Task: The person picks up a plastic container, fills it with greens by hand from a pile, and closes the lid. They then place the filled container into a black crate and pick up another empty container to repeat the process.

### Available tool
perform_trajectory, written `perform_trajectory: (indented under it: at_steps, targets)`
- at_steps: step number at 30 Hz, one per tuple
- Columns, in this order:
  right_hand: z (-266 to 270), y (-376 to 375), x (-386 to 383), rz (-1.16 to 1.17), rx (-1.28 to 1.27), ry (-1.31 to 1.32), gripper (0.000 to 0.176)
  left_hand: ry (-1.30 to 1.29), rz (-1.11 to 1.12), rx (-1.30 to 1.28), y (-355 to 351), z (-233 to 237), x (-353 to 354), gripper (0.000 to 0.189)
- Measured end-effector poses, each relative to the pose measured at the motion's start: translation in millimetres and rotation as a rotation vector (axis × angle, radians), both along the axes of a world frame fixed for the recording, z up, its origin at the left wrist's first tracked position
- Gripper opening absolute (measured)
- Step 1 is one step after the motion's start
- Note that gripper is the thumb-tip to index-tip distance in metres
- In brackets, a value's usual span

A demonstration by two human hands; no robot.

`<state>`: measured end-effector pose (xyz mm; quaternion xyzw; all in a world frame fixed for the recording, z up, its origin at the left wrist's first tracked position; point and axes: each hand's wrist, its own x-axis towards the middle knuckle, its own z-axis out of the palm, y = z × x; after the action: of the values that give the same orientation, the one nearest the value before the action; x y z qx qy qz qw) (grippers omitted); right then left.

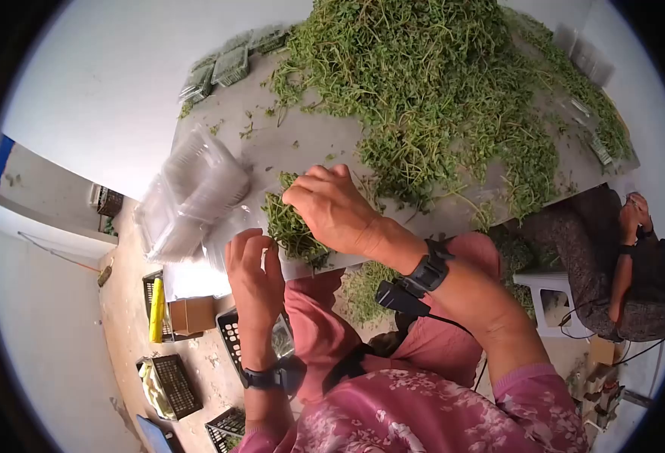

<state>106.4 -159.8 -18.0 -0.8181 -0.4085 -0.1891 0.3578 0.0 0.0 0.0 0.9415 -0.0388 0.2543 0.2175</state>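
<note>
A small bunch of leafy green sprigs (293,232) lies at the table's near edge, in what looks like an open clear plastic box. My right hand (332,208) is over the bunch, its fingers curled down at the top of the greens. To the left of the bunch, my left hand (253,264) has its fingers bent in close to the thumb, beside a sheet of clear plastic (223,240) that may be the box's lid. What its fingertips hold is hidden.
A large heap of greens (423,68) covers the far side of the table (272,143). Stacked clear plastic boxes (197,177) stand at the left edge, filled boxes (230,66) behind. Crates (178,385) sit on the floor. Another person's hands (633,215) are at the right.
</note>
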Motion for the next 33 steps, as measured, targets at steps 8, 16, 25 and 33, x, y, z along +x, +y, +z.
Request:
perform_trajectory:
  at_steps: [8, 16, 25, 33]
  targets:
    - [-5, 1, 3, 0.087, 0.015, 0.025, 0.017, -0.040, 0.029, -0.070, -8, 6, 14, 0.009]
    - [-1, -2, 3, 0.090, 0.005, 0.097, 0.015, -0.029, 0.042, -0.060, -10, 11, 22, 0.005]
    - [12, -7, 0, 0.129, -0.013, 0.258, 0.013, 0.029, 0.033, -0.372, -3, -2, 18, 0.012]
    - [-1, -2, -3, 0.094, -0.050, 0.119, 0.021, 0.094, -0.053, -0.624, -8, 0, 14, 0.014]
